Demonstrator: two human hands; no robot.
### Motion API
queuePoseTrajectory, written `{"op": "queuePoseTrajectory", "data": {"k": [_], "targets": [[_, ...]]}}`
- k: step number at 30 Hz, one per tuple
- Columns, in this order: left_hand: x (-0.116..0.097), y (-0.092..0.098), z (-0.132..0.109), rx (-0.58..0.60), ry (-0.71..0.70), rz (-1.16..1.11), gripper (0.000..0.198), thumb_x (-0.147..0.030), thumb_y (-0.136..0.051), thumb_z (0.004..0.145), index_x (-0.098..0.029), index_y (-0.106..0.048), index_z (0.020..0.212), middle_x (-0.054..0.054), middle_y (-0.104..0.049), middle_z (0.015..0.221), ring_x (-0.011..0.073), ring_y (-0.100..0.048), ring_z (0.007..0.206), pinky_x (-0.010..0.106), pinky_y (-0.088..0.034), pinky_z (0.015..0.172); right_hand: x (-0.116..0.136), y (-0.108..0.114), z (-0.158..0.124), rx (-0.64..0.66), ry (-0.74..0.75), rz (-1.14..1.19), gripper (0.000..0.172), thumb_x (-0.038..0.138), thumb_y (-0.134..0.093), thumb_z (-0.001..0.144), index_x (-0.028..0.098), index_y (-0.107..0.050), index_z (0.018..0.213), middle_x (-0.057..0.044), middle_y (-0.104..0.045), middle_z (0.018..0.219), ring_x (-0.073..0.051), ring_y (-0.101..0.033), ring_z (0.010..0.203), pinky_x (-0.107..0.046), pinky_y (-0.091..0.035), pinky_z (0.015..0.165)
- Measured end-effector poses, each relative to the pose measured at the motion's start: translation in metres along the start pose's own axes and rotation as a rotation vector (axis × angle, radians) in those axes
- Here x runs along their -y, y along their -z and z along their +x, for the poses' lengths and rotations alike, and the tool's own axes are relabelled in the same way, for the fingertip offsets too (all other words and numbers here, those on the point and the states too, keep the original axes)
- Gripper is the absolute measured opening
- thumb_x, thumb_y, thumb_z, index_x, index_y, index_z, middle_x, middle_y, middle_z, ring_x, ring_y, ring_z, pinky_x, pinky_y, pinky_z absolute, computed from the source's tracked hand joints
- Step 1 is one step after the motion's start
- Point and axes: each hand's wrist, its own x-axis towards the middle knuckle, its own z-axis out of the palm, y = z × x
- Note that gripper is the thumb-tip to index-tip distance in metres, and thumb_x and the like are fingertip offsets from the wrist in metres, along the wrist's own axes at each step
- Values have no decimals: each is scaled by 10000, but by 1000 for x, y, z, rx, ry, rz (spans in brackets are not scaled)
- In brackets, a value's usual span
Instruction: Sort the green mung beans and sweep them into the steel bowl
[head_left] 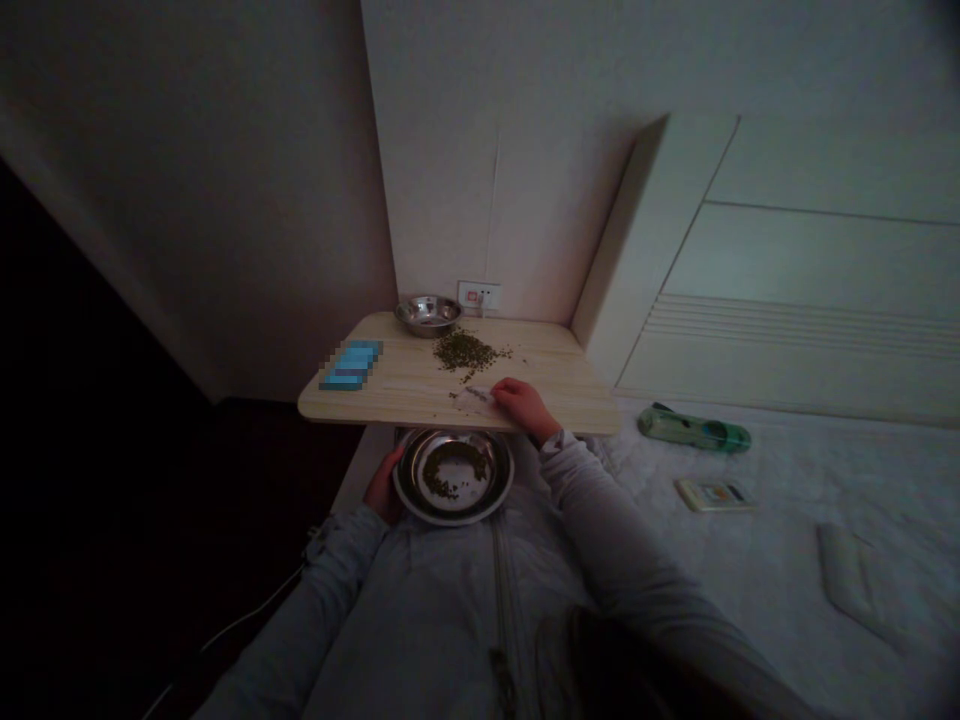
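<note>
My left hand [384,488] is closed on the left rim of a metal bowl [454,515], held just below the table's front edge. Small green beans [459,455], like mung beans, lie in a ring inside it. Over the front of the wooden tabletop [405,395], my right hand [521,402] has its fingers pinched on a thin pale sheet [474,399], with a few dark bits on or beside it. Whether that sheet is paper or plastic cannot be made out. Behind it, a loose heap of green beans [465,350] spreads over the wood.
A second metal bowl [429,316] stands at the back left of the table, by a wall socket [480,295]. A blurred blue phone-like object [351,365] lies at the left. On the bed at the right are a green bottle [694,430] and a pale phone [715,495].
</note>
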Motion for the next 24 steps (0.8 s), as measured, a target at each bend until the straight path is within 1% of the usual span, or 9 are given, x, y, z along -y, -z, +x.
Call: {"op": "queuePoseTrajectory", "data": {"k": [4,9,13,19,24], "targets": [[1,1,2,-2,-5,10,282,-257,-388,737,-129,-631,803,59,-677,744,197,-548,922,299,-388,852,1,0,-1,-7,-12,5,167,280,-455,631,155,-564,647,20,-539,539,-81,-453,511,-208,-335,532],[1,3,3,8,23,8,303,-271,-375,745,-124,-636,791,68,-676,753,205,-559,901,309,-400,835,1,0,-2,-16,3,-5,161,278,-456,629,155,-559,637,17,-543,557,-79,-456,527,-205,-334,540],[0,2,2,-6,7,4,278,-248,-387,741,-135,-636,791,53,-677,745,194,-560,899,294,-398,838,-1,0,-1,-23,7,2,167,285,-455,632,154,-557,646,15,-546,571,-78,-454,537,-205,-336,547],[-1,-2,-1,-8,19,-9,287,-253,-381,745,-126,-635,783,55,-677,748,188,-559,899,280,-391,843,-2,-1,0,-20,5,-10,173,288,-453,633,151,-557,648,12,-543,572,-80,-456,540,-206,-335,544],[0,1,2,-13,6,7,269,-252,-405,731,-118,-632,789,57,-677,727,193,-570,874,290,-403,827,0,0,-1,-17,4,-29,164,279,-450,637,149,-550,636,14,-541,564,-75,-451,532,-201,-334,543]]}}
